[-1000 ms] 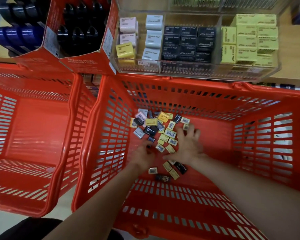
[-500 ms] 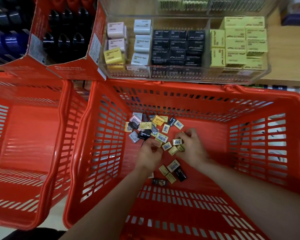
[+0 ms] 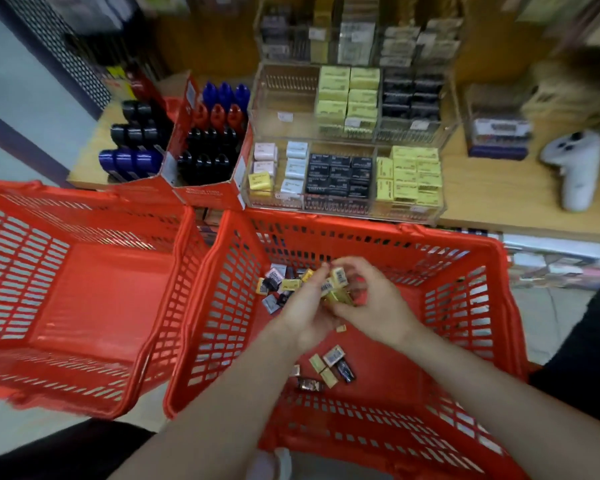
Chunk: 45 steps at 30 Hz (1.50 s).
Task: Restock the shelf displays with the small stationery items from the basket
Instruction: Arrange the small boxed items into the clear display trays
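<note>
Both hands, left [image 3: 305,315] and right [image 3: 378,306], pinching small yellow cardboard boxes [image 3: 336,289] over red plastic basket [image 3: 478,271]; overfull grip, boxes may spill.

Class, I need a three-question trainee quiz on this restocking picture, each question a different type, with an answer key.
1. True or false: the left hand and right hand hold small yellow packs together above the right-hand basket.
2. The left-hand basket holds: A) loose packs B) nothing visible C) bottles.
3. Fill in: in the nearest clear display tray, the middle compartment holds ____ boxes.

Key: 1 true; 2 B; 3 black.
</note>
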### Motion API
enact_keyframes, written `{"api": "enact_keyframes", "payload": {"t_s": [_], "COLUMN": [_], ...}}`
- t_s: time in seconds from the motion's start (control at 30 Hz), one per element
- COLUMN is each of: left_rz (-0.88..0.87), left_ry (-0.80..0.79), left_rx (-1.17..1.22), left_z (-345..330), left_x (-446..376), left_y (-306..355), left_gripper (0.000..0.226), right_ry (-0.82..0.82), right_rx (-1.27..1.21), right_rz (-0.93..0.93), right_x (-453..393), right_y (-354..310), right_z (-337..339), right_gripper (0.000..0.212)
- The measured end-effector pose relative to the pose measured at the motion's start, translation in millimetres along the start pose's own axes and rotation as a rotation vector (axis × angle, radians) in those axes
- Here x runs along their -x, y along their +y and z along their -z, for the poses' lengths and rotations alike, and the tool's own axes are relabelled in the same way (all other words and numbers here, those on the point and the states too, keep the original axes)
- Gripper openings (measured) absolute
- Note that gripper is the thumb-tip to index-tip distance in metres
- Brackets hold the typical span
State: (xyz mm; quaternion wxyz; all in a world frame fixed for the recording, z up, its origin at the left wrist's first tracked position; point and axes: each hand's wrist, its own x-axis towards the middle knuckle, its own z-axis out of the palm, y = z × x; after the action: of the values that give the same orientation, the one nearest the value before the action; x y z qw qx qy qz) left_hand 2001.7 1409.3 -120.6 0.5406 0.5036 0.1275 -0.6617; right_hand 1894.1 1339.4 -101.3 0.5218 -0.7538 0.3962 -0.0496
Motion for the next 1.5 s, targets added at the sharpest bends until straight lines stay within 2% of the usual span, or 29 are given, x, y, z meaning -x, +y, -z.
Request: {"api": "enact_keyframes", "payload": {"t_s": [0.07,0.13,0.23,0.33,0.43,0.53,0.6,0.73,0.8,0.93,1.03,1.2,1.37,1.5], "left_rz": [-0.015,-0.042,-0.103,-0.154,-0.164,-0.181,-0.215,-0.331,-0.413,-0.516,-0.516,-0.424,-0.332,-0.157], "left_ry": [-0.054,-0.149,-0.213,-0.259,-0.269,-0.261,-0.232,-0.151,-0.137,-0.142,-0.143,-0.100,-0.041,-0.064], "left_rx": [-0.046,-0.119,-0.281,-0.397,-0.481,-0.482,-0.484,-0.575,-0.697,-0.916,-0.888,-0.740,-0.611,-0.387], "left_z": [-11,-22,-40,-57,-77,-99,-109,-118,-123,-135,-141,-146,-147,-138], "left_x": [32,67,108,138,149,145,139,125,118,108,102,97,91,92], "left_y": [21,38,60,71,78,82,85,94,95,89,86,85,86,96], "left_gripper": [0.048,0.046,0.028,0.009,0.008,0.005,0.015,0.023,0.022,0.018,0.022,0.020,0.013,0.018], "right_ry": [0.004,-0.009,-0.062,-0.078,-0.067,0.044,0.082,0.065,0.023,0.008,0.118,0.281,0.438,0.438], "right_rx": [-0.148,-0.143,0.042,0.054,0.135,0.303,0.192,-0.359,-0.563,-0.632,-0.513,-0.108,0.230,0.445], "right_rz": [-0.011,-0.041,0.035,0.093,0.154,0.161,0.093,-0.106,-0.178,-0.180,-0.144,0.047,0.170,0.087], "right_x": [10,18,30,48,60,59,57,54,53,51,47,40,20,-6], "right_y": [-31,-60,-101,-126,-135,-135,-131,-128,-127,-119,-111,-97,-68,-39], "right_z": [23,44,72,97,119,138,147,161,168,173,172,165,169,171], "right_gripper": [0.052,0.042,0.039,0.038,0.034,0.039,0.042,0.020,0.019,0.020,0.023,0.028,0.021,0.030]}}
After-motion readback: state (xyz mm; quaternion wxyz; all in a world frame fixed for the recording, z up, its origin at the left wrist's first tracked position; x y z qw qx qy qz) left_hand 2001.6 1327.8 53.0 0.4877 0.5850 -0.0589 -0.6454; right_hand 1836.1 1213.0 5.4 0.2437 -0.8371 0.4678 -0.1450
